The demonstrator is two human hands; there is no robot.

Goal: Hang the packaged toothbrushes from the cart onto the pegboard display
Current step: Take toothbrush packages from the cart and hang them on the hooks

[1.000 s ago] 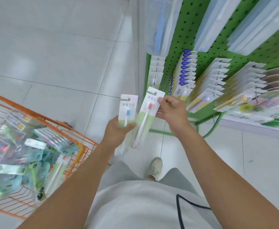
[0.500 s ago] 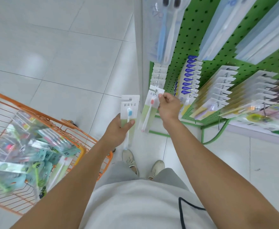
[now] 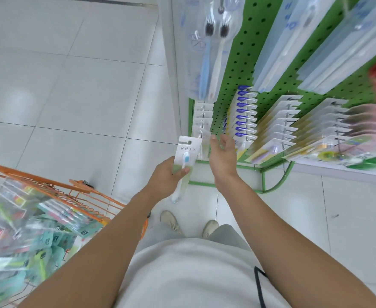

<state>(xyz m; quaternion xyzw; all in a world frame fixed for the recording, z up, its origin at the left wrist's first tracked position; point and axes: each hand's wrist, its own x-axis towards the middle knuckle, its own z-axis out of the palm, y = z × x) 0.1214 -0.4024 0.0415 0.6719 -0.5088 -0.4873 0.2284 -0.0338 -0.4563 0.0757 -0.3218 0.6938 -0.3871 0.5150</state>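
The floor [image 3: 75,90] is pale grey tile with thin dark joints. Two light shoes [image 3: 171,222] stand on it below the display's left corner, toes toward the shelf. Above them come grey trouser legs [image 3: 225,235] and a pale shirt [image 3: 189,276], with a thin black cord [image 3: 259,283], perhaps a lanyard, looping down the shirt's right side.
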